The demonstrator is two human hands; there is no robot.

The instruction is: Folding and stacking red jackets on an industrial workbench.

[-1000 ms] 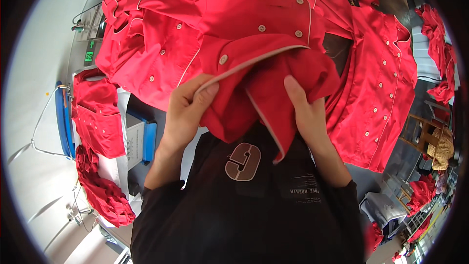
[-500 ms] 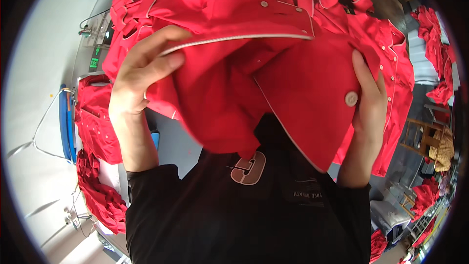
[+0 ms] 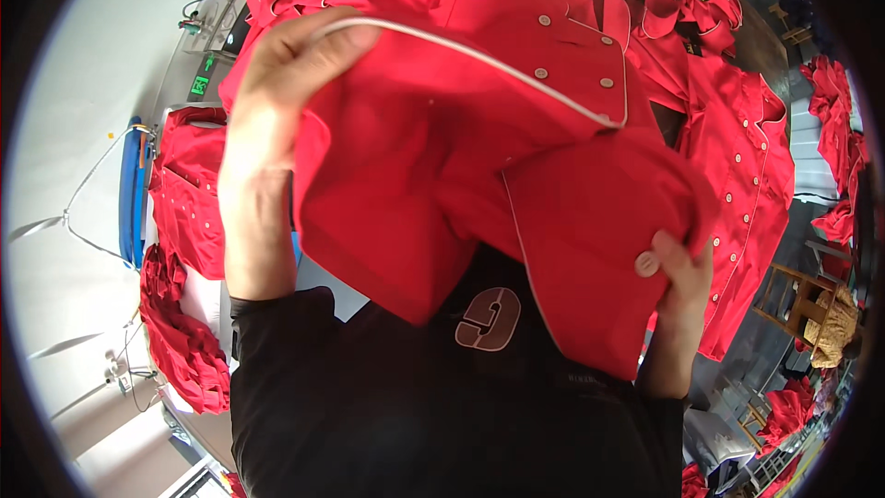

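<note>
A red jacket (image 3: 387,175) with pale piping is lifted up in front of my chest, its cloth draped in loose folds. My left hand (image 3: 300,69) pinches its piped edge at the upper left, with the thumb on top. Lower on the right, my right hand (image 3: 687,281) grips the cloth beside a large pale button (image 3: 647,265); its fingers are partly hidden by the fabric. The piped edge runs slanting between the two hands. Behind it lies another red jacket (image 3: 516,23) with pale buttons.
More red garments (image 3: 664,0) are heaped at the far side, and a buttoned one (image 3: 742,194) hangs down at the right. To the left are a red garment (image 3: 192,194) and a blue board (image 3: 132,194). A wooden chair (image 3: 793,300) stands at the far right.
My left hand has risen, pulling the piped edge up. My right hand has moved lower, so the jacket now slants down to the right and hangs more spread out.
</note>
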